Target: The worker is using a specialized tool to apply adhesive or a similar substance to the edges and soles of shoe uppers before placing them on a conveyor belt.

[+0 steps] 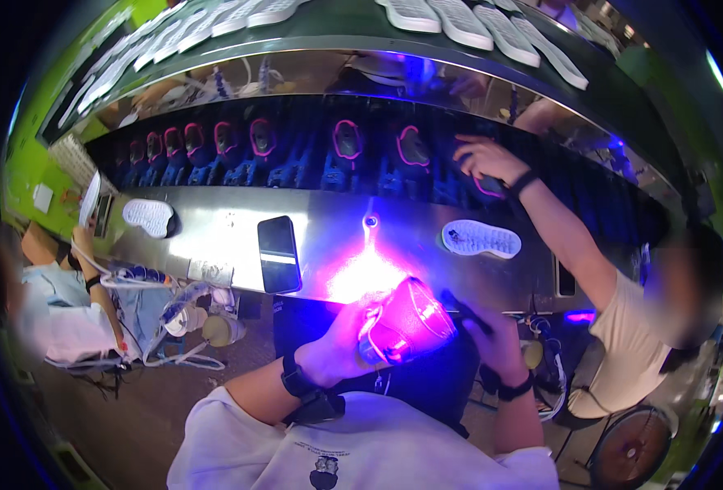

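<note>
My left hand (337,347) grips the shoe upper (406,322), fingers curled around its near side, glowing pink under the violet light. My right hand (492,335) sits at its far side, mostly in shadow, and I cannot tell how those fingers lie. The upper hangs just below the steel shelf (214,224), where a phone (279,254) lies flat and a sole (482,238) rests to the right. A co-worker's hand (488,159) reaches into the dark rack above.
</note>
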A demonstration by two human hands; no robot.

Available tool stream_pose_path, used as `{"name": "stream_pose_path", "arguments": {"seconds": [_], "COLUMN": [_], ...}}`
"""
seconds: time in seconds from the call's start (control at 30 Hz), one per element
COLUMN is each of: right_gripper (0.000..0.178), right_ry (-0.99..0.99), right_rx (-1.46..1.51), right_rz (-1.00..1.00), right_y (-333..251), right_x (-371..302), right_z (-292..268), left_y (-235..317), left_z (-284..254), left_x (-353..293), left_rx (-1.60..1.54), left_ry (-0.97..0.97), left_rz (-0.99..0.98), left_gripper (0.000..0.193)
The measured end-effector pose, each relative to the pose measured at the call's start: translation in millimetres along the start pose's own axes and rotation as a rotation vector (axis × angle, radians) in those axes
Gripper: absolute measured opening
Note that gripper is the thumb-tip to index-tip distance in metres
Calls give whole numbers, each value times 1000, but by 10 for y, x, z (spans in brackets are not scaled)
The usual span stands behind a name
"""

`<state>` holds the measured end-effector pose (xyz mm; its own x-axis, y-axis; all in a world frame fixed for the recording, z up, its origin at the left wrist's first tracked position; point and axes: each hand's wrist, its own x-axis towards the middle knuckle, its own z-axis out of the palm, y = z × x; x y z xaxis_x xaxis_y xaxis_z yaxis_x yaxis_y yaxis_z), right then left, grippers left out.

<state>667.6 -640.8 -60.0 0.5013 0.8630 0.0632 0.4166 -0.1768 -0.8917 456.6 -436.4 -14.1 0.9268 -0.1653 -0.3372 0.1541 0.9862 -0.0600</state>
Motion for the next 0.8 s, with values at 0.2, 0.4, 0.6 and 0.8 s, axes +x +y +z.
{"name": "stream_pose_path", "arguments": {"seconds": [0.2,0.4,0.6,0.8], "right_gripper": [50,31,27,25], "right_ry": [212,351,504,455], "right_rx": [-27,-234,-310,-500], "right_rz": [146,-22,-655,-755], "right_y": [642,79,-905,-945], "right_x": [426,393,-168,-325], "right_z": [67,-33,-194,-283], "left_y": [-94,-192,-268,-385], "left_z": [635,635,558,590], "left_x": [-15,-20,130,110], "left_rx": [143,454,467,561], "left_ry": [345,349,332,381], "left_rz": [400,448,442,435], "left_gripper": [58,65,63,67]}}
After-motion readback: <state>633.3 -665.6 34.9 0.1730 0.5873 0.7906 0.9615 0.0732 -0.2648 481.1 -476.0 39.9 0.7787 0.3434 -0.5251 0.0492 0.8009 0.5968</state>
